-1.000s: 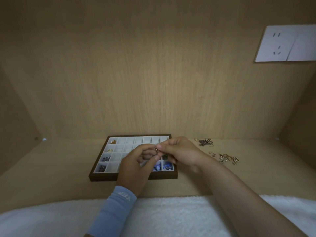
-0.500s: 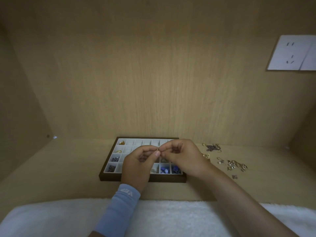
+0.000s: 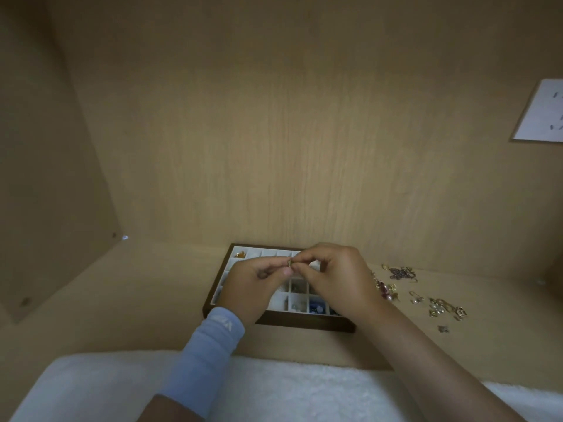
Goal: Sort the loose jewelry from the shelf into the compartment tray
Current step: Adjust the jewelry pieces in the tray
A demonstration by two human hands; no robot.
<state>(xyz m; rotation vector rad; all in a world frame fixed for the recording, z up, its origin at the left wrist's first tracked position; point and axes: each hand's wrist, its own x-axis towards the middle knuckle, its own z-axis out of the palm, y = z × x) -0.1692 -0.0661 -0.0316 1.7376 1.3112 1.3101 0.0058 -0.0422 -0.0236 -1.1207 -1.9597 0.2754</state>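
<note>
The shelf is pale wood-grain board, pretty matt. The tray has a dark wooden rim, matt white dividers. The loose jewelry and the little pinched piece look like shiny gold metal. Fluffy white cloth up front, smooth blue knit sleeve.

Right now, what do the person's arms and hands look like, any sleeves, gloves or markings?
Both hands are bare, no gloves: left hand, right hand. The left forearm wears a snug light blue sleeve with a small pale logo near the wrist. The right arm has no sleeve in view.
</note>
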